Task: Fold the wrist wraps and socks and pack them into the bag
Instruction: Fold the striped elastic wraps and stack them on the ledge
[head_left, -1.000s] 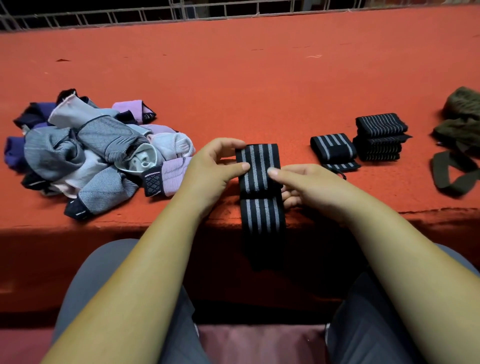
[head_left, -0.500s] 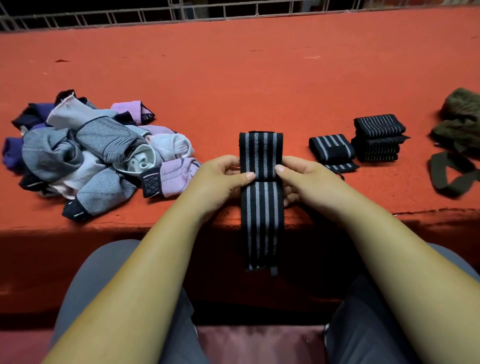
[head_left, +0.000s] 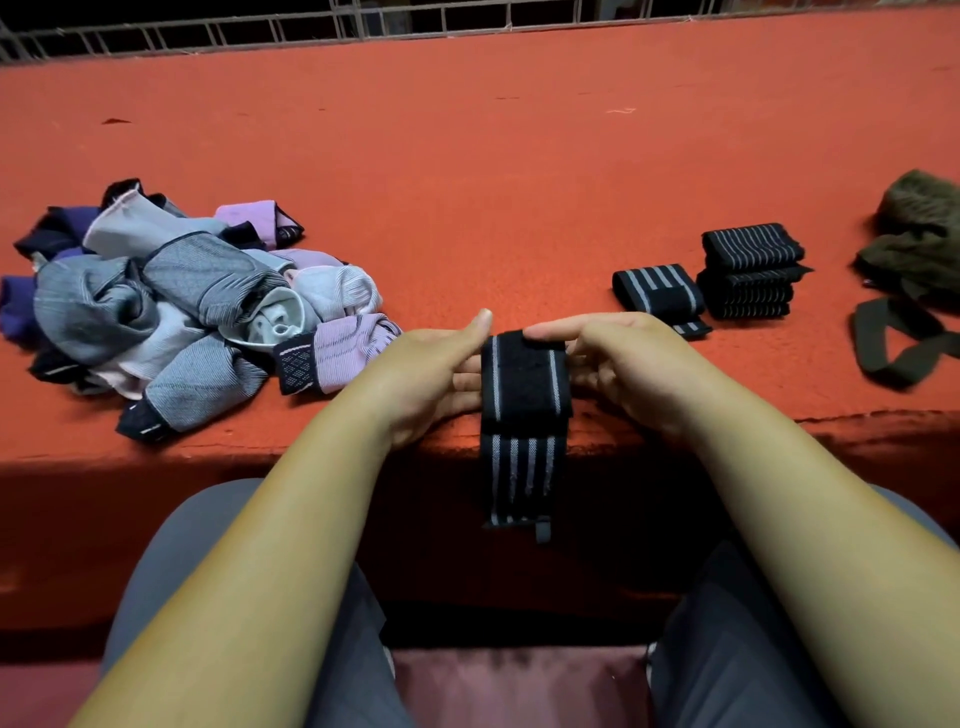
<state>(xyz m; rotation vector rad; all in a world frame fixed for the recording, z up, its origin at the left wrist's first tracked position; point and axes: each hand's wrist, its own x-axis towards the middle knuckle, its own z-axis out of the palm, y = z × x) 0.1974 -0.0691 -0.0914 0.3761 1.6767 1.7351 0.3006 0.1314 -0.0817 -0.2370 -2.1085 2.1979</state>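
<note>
Wrist wrap (head_left: 524, 384) between your hands — left hand (head_left: 426, 374) fingers straight against its edge, thumb lifted; right hand (head_left: 634, 364) pinches the fold.

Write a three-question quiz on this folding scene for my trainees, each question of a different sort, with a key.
1. True or false: the sock pile lies on the left of the red surface.
2. What lies between the left hand and the right hand? A) a sock B) a striped wrist wrap C) a bag
3. Fill in: the stack of folded wraps stands to the ____ of the single folded wrap.
Key: 1 true; 2 B; 3 right.
</note>
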